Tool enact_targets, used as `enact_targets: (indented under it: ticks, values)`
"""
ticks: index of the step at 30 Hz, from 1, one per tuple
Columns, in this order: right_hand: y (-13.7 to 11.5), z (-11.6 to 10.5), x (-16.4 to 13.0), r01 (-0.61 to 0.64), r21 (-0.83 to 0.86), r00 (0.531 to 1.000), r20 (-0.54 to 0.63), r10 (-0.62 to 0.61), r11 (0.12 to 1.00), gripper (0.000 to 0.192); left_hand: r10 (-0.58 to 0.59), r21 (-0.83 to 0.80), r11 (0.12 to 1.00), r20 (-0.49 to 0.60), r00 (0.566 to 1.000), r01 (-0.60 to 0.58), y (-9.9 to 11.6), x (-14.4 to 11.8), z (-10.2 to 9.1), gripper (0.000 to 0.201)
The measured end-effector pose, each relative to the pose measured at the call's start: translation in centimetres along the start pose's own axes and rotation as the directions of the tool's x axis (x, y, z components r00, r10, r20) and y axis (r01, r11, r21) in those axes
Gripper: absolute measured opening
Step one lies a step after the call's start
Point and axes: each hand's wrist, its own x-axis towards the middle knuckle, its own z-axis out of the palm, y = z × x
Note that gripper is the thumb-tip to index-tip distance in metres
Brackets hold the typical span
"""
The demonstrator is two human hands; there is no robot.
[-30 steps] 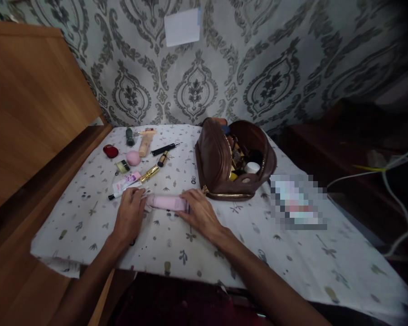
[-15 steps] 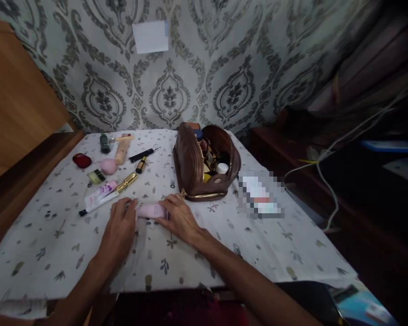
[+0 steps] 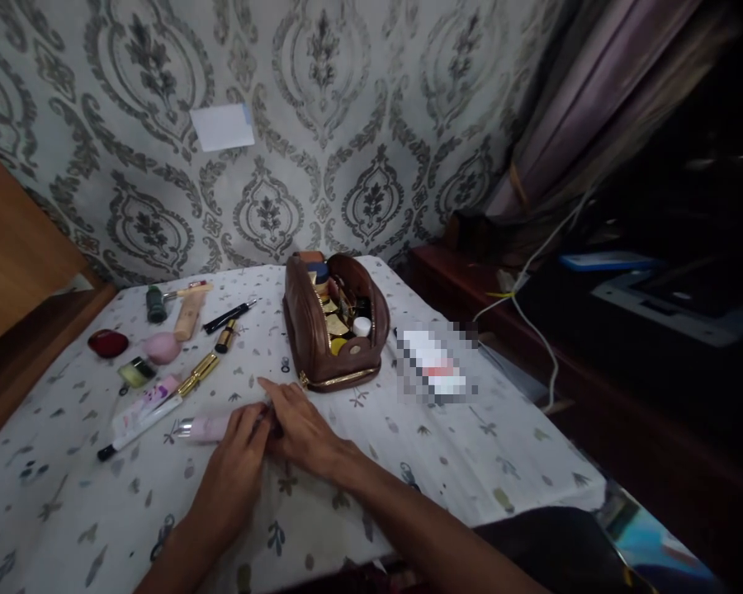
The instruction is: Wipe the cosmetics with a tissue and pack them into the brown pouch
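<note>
Pink tube [image 3: 207,428] now left of hands

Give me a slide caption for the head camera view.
Both hands hold a pale pink tube on a patterned tablecloth beside an open brown leather pouch.

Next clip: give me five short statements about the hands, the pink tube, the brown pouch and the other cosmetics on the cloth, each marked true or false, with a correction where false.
1. Both hands rest on the pink tube lying on the cloth. True: the left hand and right hand meet at its right end.
2. The brown pouch is zipped shut. False: it gapes open, with small items showing inside.
3. The pouch stands beyond the hands, towards the wall. True.
4. The red compact lies right of the pouch. False: it lies far left, near the pink sponge.
5. The gold lipstick is held in the left hand. False: it lies free on the tablecloth.
</note>
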Motion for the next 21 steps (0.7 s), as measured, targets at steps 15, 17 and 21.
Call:
enact_targets:
  ticks: [15,17,21]
  values:
    - [-0.7,-1.3,0.1,0.005,-0.175,0.999,0.043,0.002,0.985,0.063,0.056,0.243,0.969,0.001,0.998,-0.054,-3.7,-1.8,-1.3,0.052]
    - [-1.0,-1.7,0.0,0.011,-0.2,0.998,0.059,0.001,0.98,0.053,0.016,0.258,0.966,0.009,1.0,-0.018,-4.8,-2.3,-1.8,0.052]
    - [-1.4,-2.4,-0.1,0.024,-0.218,0.994,0.111,0.0,0.976,0.044,-0.038,0.251,0.967,-0.015,0.999,0.04,-6.4,-3.0,-2.7,0.045]
